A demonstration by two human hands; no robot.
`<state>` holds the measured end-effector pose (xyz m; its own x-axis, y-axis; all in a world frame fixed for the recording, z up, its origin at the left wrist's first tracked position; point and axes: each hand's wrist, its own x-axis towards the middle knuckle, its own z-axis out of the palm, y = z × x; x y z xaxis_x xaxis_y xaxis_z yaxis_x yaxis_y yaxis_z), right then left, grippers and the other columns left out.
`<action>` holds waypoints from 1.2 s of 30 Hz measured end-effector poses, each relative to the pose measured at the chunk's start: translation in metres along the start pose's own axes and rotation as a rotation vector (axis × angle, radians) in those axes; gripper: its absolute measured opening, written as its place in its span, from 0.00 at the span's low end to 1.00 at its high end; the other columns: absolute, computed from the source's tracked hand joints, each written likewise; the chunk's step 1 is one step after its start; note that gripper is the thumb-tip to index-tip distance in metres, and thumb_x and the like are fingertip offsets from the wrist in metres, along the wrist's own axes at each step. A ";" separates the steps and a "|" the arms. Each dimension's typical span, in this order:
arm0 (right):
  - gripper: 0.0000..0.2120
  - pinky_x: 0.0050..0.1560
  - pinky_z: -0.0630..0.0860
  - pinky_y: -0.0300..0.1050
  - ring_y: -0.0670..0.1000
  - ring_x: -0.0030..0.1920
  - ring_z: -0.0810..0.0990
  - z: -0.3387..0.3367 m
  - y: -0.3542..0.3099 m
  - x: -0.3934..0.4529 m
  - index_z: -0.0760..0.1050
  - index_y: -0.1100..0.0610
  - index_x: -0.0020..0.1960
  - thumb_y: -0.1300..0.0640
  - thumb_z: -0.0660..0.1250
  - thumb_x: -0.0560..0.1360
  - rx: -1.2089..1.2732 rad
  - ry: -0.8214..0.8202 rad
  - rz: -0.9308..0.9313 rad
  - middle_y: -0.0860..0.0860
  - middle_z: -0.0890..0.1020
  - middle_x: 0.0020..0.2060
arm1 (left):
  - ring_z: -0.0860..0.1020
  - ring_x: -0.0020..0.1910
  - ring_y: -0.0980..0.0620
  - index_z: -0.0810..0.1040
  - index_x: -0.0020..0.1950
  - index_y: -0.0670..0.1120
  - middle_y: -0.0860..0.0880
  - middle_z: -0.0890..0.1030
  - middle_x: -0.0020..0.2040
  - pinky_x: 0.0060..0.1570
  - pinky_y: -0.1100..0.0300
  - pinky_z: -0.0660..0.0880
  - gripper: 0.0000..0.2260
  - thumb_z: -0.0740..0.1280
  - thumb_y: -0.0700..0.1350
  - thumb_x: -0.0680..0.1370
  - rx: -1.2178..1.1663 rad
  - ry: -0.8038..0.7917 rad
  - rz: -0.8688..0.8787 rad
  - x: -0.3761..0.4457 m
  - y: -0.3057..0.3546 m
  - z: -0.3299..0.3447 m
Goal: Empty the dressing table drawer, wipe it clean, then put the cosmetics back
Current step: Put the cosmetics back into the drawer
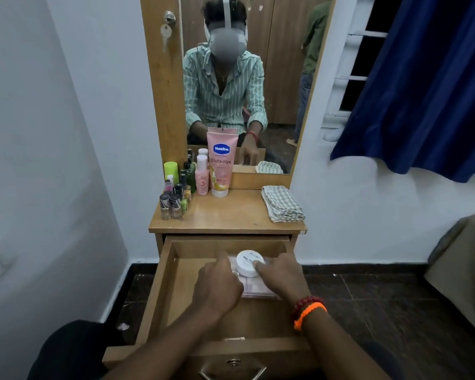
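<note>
Hands meet inside the open drawer (pixel 173 281): the left hand (pixel 217 289) curls its fingers round the near left edge of a clear plastic case (pixel 254 290) lying toward the drawer's back right, while the right hand (pixel 281 275) pinches the white nail polish remover tub (pixel 248 263) sitting on that case. On the tabletop (pixel 231 212), nail polish bottles (pixel 173 201) crowd the back left corner beside a pink Vaseline tube (pixel 221 163), and a folded checked cloth (pixel 282 203) lies at the right edge.
</note>
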<state>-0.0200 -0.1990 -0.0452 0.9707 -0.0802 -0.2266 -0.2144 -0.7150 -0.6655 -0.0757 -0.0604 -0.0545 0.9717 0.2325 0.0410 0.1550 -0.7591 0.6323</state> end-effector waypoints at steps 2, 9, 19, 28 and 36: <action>0.23 0.41 0.73 0.41 0.57 0.57 0.81 0.008 0.000 0.001 0.77 0.62 0.63 0.45 0.71 0.77 0.003 -0.015 0.021 0.58 0.82 0.61 | 0.80 0.57 0.43 0.69 0.69 0.43 0.43 0.82 0.59 0.47 0.57 0.74 0.22 0.65 0.39 0.75 -0.027 -0.051 -0.034 0.003 -0.003 0.006; 0.20 0.36 0.71 0.39 0.57 0.60 0.82 0.025 0.002 0.011 0.76 0.62 0.65 0.49 0.70 0.80 -0.034 0.047 0.033 0.59 0.83 0.62 | 0.78 0.59 0.40 0.66 0.69 0.41 0.39 0.81 0.60 0.48 0.59 0.70 0.23 0.63 0.36 0.75 -0.089 -0.140 -0.115 0.016 -0.006 0.017; 0.12 0.52 0.79 0.47 0.55 0.59 0.82 0.032 -0.002 -0.001 0.73 0.54 0.62 0.56 0.68 0.80 -0.416 0.253 -0.143 0.54 0.79 0.59 | 0.76 0.54 0.50 0.66 0.72 0.42 0.43 0.79 0.63 0.43 0.68 0.67 0.25 0.62 0.33 0.76 -0.208 -0.201 -0.110 0.016 0.007 0.021; 0.10 0.52 0.79 0.45 0.54 0.59 0.82 0.025 0.006 0.003 0.76 0.56 0.61 0.55 0.68 0.81 -0.298 0.242 -0.131 0.54 0.82 0.59 | 0.75 0.51 0.53 0.68 0.71 0.46 0.46 0.80 0.63 0.39 0.68 0.70 0.24 0.65 0.35 0.75 -0.258 -0.216 -0.083 0.016 0.018 0.027; 0.02 0.50 0.82 0.51 0.53 0.48 0.82 0.029 -0.001 0.001 0.77 0.56 0.48 0.57 0.67 0.79 -0.255 0.245 -0.198 0.54 0.82 0.49 | 0.78 0.56 0.51 0.75 0.64 0.46 0.50 0.80 0.57 0.52 0.56 0.78 0.15 0.64 0.39 0.78 -0.218 -0.191 -0.027 0.013 0.000 -0.008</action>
<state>-0.0222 -0.1776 -0.0655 0.9943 -0.0647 0.0848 -0.0168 -0.8801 -0.4745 -0.0650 -0.0522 -0.0478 0.9869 0.1166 -0.1111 0.1591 -0.6007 0.7835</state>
